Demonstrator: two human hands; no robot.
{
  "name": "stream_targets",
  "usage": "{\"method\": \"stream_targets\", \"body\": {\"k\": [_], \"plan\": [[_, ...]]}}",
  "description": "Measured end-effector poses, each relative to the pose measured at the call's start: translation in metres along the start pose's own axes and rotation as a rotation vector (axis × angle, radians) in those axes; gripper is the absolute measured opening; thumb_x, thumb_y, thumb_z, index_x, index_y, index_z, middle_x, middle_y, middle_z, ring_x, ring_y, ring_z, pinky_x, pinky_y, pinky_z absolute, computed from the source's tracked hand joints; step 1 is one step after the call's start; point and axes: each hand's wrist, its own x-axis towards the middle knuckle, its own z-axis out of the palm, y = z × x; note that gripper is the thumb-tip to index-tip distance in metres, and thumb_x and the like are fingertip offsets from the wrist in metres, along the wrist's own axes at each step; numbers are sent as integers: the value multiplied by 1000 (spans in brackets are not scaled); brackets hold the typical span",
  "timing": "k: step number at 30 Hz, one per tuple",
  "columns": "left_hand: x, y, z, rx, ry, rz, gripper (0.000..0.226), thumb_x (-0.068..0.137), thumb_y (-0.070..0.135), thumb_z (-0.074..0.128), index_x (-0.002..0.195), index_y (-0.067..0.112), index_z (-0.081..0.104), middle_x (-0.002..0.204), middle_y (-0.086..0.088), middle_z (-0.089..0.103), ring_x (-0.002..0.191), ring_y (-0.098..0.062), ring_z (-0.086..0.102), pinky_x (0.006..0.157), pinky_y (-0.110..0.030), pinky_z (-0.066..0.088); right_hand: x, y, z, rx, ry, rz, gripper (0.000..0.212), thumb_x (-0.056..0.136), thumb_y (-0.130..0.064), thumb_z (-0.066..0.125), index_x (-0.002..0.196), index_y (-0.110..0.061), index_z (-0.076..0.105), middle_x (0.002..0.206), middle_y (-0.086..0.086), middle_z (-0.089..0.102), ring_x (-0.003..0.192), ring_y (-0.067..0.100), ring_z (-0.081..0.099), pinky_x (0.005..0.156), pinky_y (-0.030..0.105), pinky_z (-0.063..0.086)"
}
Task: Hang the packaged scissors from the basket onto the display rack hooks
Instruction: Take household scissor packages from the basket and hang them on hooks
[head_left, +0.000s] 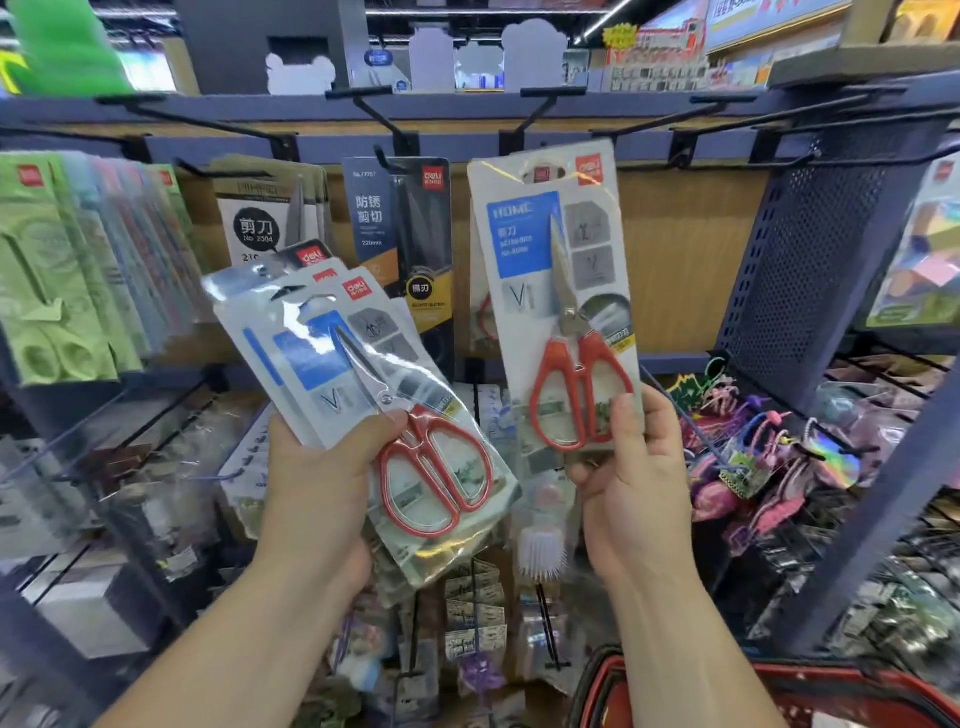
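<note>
Left hand: the left hand (311, 483) grips a fanned stack of clear-fronted card packs of red-handled steel scissors (363, 364), thumb across the front near the handles, fingers behind.
Stack in left hand: the packs are tilted, tops leaning up and to the left, and sit in front of the lower rack shelves.
Right hand: the right hand (628, 483) pinches the lower right corner of a single white-and-blue card pack of red-handled scissors (550, 270), thumb on the front.
Single pack: it is held upright against the rack, with its hang hole up near a black metal display hook (532, 117); whether the hole is on the hook cannot be told. Another pack of the same kind shows just behind it.
Basket: a red plastic shopping basket (852, 686) is at the lower right, below the right forearm; what it holds is out of view.
Rack neighbours: a black card pack of dark-bladed scissors (405, 234) hangs on the hook to the left, and a white pack with a black round label (265, 218) hangs beyond it.
Far left: pale green scissor packs (52, 270) hang in a row.
Right side: a dark blue perforated metal panel (810, 260) stands above a heap of pink and purple trinkets (753, 452).
</note>
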Motion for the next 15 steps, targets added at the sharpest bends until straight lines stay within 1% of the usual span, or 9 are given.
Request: {"method": "stream_targets", "body": {"k": [2, 4, 6, 9, 12, 15], "plan": [[0, 0, 0, -2, -7, 29, 56, 89, -9, 70, 135, 22, 60, 117, -4, 78, 105, -28, 76, 80, -41, 65, 5, -1, 5, -13, 20, -32, 14, 94, -40, 59, 105, -32, 62, 90, -6, 70, 70, 9, 60, 52, 24, 45], [-2, 1, -1, -11, -17, 58, 64, 88, -9, 72, 141, 21, 54, 125, -4, 76, 112, -27, 75, 84, -41, 65, 10, -1, 11, -27, 49, -56, 7, 102, -33, 56, 106, -31, 61, 91, -3, 68, 68, 9, 58, 49, 22, 44], [-3, 1, -2, -12, -44, 89, 67, 87, -9, 72, 145, 21, 52, 130, -3, 74, 116, -26, 73, 86, -39, 64, 13, 0, 17, -35, 78, -84, 7, 107, -29, 54, 107, -29, 60, 89, -2, 66, 66, 9, 55, 47, 22, 43], [-3, 1, -5, -17, -70, 98, 68, 87, -9, 71, 146, 20, 52, 131, -4, 73, 117, -27, 72, 87, -39, 64, 18, 1, 25, -41, 107, -113, 7, 108, -28, 53, 107, -28, 60, 90, -1, 64, 64, 9, 53, 46, 22, 43], [-1, 0, -8, -22, -63, 97, 68, 88, -9, 70, 147, 20, 51, 132, -4, 73, 119, -28, 72, 88, -42, 64, 21, 3, 29, -109, 122, -149, 7, 109, -28, 53, 107, -28, 59, 94, 0, 65, 66, 9, 58, 47, 23, 47], [1, 1, -10, -36, -48, 96, 68, 88, -9, 70, 147, 20, 51, 131, -3, 73, 116, -26, 73, 84, -36, 64, 24, 9, 29, -158, 175, -179, 6, 108, -28, 55, 106, -25, 60, 90, -5, 67, 66, 10, 61, 47, 25, 50]]}}
